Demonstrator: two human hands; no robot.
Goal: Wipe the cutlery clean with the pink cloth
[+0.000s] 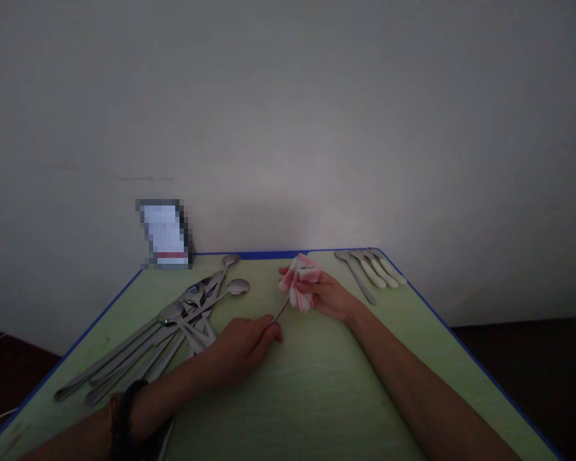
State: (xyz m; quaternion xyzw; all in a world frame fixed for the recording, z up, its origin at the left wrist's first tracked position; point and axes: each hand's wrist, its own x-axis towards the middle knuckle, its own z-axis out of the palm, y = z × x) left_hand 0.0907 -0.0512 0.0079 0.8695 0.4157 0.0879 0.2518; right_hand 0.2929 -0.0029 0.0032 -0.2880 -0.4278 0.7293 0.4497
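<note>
Between my two hands is a thin metal utensil, its far end wrapped in a pink and white cloth. My left hand pinches the bare handle end. Closed around the cloth, my right hand grips the utensil's covered end. The cloth hides that end, so its kind cannot be told. To the left, a pile of metal spoons and other long-handled cutlery lies crossed on the table. Near the far right edge, a metal spoon rests beside several forks with cream handles.
The green table has a blue edge and meets a plain wall at the back. A blurred-out upright device with a bright screen leans at the far left corner. White cables lie on the dark floor at left.
</note>
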